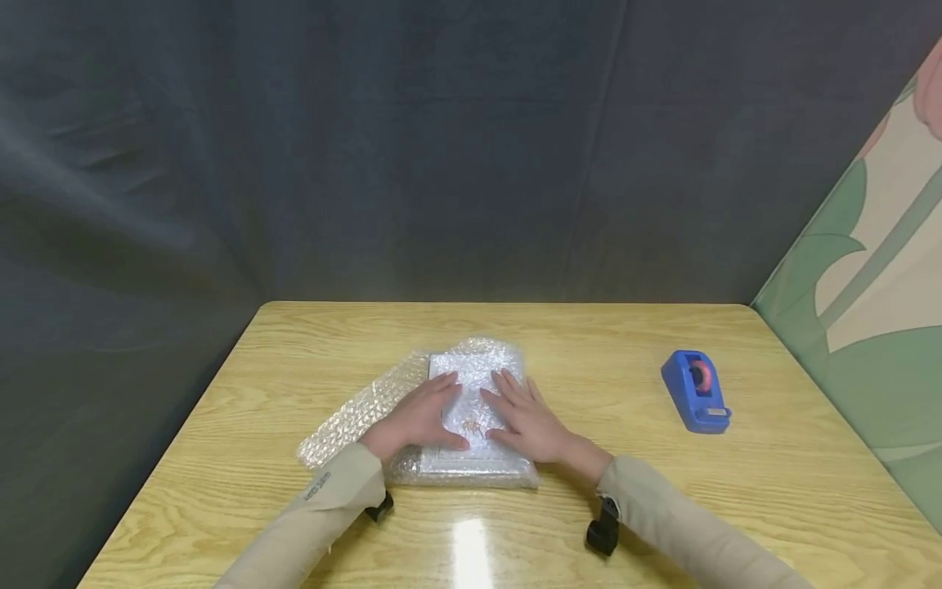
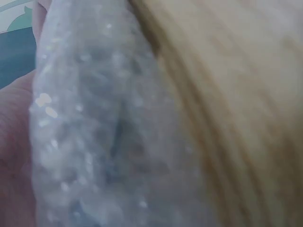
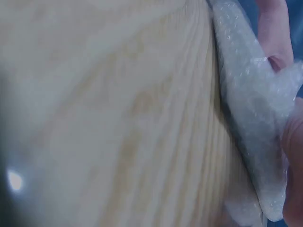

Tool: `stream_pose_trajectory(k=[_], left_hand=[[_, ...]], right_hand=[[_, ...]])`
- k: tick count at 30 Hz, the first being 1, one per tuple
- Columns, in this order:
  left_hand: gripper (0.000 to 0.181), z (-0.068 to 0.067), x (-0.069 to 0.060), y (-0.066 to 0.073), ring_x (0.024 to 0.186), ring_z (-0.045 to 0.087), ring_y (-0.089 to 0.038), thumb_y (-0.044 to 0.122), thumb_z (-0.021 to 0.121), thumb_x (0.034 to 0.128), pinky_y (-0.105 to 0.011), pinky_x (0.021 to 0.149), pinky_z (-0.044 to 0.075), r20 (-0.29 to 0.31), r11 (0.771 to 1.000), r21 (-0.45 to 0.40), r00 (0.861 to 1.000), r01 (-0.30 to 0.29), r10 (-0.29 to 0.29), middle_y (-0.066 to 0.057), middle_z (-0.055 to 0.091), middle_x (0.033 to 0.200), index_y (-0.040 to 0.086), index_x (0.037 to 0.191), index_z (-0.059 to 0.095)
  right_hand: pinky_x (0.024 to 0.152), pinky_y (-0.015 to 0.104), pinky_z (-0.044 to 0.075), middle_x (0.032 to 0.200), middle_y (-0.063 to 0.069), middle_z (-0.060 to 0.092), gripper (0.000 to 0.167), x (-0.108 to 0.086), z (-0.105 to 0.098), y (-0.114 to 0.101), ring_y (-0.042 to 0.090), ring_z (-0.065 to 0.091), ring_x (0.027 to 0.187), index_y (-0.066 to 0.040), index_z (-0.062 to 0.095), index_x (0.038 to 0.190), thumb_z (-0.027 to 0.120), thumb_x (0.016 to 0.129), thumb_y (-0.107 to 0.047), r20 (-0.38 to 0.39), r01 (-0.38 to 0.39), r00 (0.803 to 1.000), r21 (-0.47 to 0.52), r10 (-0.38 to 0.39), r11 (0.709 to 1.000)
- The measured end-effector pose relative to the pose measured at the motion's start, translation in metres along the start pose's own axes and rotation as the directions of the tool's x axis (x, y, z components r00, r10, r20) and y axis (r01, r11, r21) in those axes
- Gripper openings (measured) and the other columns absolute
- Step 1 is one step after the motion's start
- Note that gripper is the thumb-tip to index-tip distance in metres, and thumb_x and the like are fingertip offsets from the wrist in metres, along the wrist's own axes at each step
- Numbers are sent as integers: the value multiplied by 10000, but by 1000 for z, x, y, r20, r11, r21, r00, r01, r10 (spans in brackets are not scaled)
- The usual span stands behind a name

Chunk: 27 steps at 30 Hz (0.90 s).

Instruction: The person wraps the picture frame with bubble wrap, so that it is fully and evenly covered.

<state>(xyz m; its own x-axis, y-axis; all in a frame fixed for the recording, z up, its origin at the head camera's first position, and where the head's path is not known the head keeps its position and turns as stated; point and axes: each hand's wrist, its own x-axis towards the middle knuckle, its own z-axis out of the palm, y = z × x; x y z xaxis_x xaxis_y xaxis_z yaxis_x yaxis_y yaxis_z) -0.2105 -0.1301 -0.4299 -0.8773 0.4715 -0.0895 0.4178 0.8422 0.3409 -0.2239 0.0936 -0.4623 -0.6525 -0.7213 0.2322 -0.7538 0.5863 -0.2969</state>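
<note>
I am viewing the bubble-wrapped package lying directly under both hands on the counter, its long axis apparently running near to far. The left hand is resting on its left side, the right hand on its right side. On both, the fingers are spreading nearly straight and pressing on the wrap, gripping nothing. The loose bubble-wrap flap is extending toward the near left, so the left hand is lying nearer to it. The blue tape dispenser is standing well apart, to the right.

Screened-off workspace: wooden table, dark curtain, flower-patterned wall.
</note>
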Motion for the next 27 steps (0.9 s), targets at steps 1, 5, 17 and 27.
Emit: stream_pose_trajectory(k=[1, 5, 17, 27], left_hand=[[945, 0, 1, 0, 1354, 193, -288, 519, 724, 660, -441, 1097, 167, -2, 1000, -3, 1000, -2, 2, -135, 209, 1479, 3, 1366, 363], [943, -1, 2, 1, 1350, 207, -287, 513, 731, 657, -440, 1096, 174, 0, 1000, -2, 1000, -3, 3, -141, 227, 1473, -8, 1356, 374], [985, -5, -3, -7, 1353, 202, -267, 494, 737, 661, -432, 1099, 169, 3, 989, -150, 1000, 0, 1, -115, 217, 1482, 33, 1408, 290], [898, -36, -42, -43, 1322, 261, -318, 339, 742, 730, -461, 1074, 227, -111, 955, -294, 991, 37, -72, -164, 264, 1456, -2, 1409, 264]], right_hand=[[1046, 618, 88, 1476, 224, 125, 665, 1, 0, 1, 374, 91, 1358, -65, 310, 1409, 512, 884, -420, 5, -26, 1000, -19, 26, 999], [1049, 602, 122, 1480, 219, 119, 751, 6, 2, 5, 365, 80, 1362, -73, 290, 1418, 538, 840, -484, 17, -68, 997, -52, 69, 996], [1063, 569, 139, 1466, 213, 195, 715, 10, 3, 7, 373, 123, 1354, -50, 338, 1394, 542, 843, -457, 24, -51, 998, 26, 50, 998], [1064, 566, 142, 1469, 208, 189, 710, 8, 5, 8, 376, 124, 1352, -61, 338, 1396, 534, 847, -467, 2, -44, 999, 27, 44, 999]])
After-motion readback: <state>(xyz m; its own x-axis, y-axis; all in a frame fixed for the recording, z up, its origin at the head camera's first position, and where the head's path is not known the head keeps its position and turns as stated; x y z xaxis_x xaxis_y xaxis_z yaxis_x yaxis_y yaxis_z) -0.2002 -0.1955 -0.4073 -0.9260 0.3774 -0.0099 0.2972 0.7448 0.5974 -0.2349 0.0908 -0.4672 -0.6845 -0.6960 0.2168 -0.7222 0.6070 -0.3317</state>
